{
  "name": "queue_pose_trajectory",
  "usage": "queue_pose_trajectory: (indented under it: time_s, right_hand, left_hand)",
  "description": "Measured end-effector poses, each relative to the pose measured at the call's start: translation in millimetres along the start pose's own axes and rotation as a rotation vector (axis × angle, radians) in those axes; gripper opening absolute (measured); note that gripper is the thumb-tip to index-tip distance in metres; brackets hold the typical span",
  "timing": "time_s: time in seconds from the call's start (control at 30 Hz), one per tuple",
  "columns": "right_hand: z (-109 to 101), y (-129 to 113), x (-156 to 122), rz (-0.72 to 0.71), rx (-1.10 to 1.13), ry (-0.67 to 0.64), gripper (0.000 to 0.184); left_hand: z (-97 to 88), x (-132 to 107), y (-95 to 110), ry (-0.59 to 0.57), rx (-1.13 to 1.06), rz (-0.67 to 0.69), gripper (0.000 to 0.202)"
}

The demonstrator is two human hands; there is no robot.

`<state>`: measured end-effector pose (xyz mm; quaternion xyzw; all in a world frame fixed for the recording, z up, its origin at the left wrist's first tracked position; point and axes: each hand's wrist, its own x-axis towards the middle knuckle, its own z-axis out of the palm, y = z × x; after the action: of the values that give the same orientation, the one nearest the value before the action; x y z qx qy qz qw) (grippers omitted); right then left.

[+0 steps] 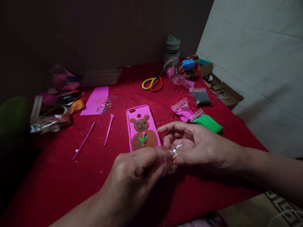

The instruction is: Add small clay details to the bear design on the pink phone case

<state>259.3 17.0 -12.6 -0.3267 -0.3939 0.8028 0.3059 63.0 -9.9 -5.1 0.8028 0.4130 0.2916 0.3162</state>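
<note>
My left hand (pixel 132 176) and my right hand (pixel 199 145) meet low in the middle, both gripping a small clear plastic bag (pixel 169 157) between their fingertips. Just behind the hands lies a pink phone case (pixel 139 112) on the red cloth (pixel 59 176), decorated with a brown clay bear (pixel 141 123) and a small green and pink flower (pixel 143 138). The lower end of the case is hidden by my left hand.
Two pink modelling sticks (pixel 85 138) lie left of the case. A pink card with gems (pixel 97 101), tape and wrapped items sit far left. Yellow-and-red scissors (pixel 153 83), bags of green (pixel 208 122), pink (pixel 182 109) and black (pixel 201 96) clay, a bottle (pixel 172 47) and a cardboard box (pixel 224 91) stand at the back right.
</note>
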Motion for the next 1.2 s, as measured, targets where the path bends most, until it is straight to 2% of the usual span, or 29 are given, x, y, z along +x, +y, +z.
queue_pose_trajectory:
  time_s: [0.23, 0.57, 0.73, 0.87, 1.07, 1.2]
  right_hand:
    - [3.0, 0.3, -0.3, 0.114, 0.141, 0.035, 0.058]
    - [4.3, -2.1, -0.7, 0.166, 0.154, 0.049, 0.057]
    - [4.7, -1.4, -0.9, 0.182, 0.177, 0.067, 0.057]
    - [4.6, -0.1, -1.4, 0.188, 0.183, 0.059, 0.056]
    - [3.6, 1.1, -0.8, 0.261, 0.215, 0.037, 0.055]
    - [4.1, -0.8, -0.1, 0.249, 0.195, 0.000, 0.052]
  left_hand:
    - [0.0, -1.5, -0.2, -0.016, -0.006, -0.003, 0.011]
    - [-0.6, 0.4, 2.8, -0.070, 0.005, -0.061, 0.010]
    - [-1.3, -1.3, 1.6, -0.075, 0.075, 0.022, 0.012]
    - [0.3, -1.4, 0.4, -0.094, 0.099, 0.036, 0.018]
    - [4.1, -3.9, -0.1, -0.054, 0.124, 0.057, 0.021]
    - [-0.1, 0.3, 0.8, -0.069, 0.032, 0.004, 0.016]
